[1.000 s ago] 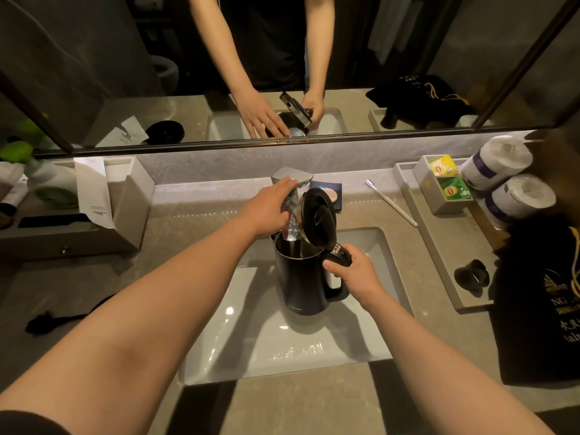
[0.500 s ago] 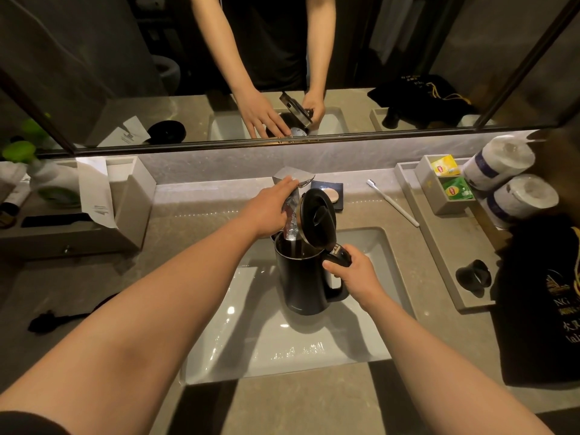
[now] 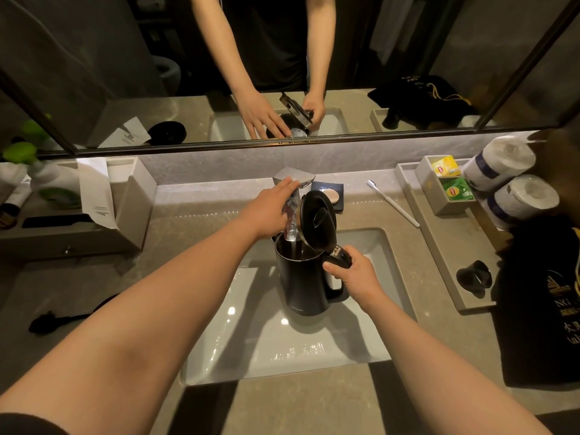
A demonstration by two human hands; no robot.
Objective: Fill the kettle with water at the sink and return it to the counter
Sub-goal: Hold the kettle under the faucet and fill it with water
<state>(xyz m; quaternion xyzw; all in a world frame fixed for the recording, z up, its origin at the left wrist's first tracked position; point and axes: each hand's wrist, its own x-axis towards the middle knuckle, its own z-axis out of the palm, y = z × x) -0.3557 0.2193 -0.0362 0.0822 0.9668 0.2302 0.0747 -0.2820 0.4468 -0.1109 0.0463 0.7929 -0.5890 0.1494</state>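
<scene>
A black electric kettle is held inside the white sink basin with its lid flipped up. My right hand grips the kettle's handle at its right side. A chrome faucet stands behind the basin, and water streams from it into the kettle's open mouth. My left hand rests on the faucet, fingers laid over its top. The water level inside the kettle is hidden.
A stone counter surrounds the basin. A soap dish and a toothbrush lie behind it. A tray on the right carries tea bags, paper rolls and a black stopper. A black bag is at far right, an organiser box at left.
</scene>
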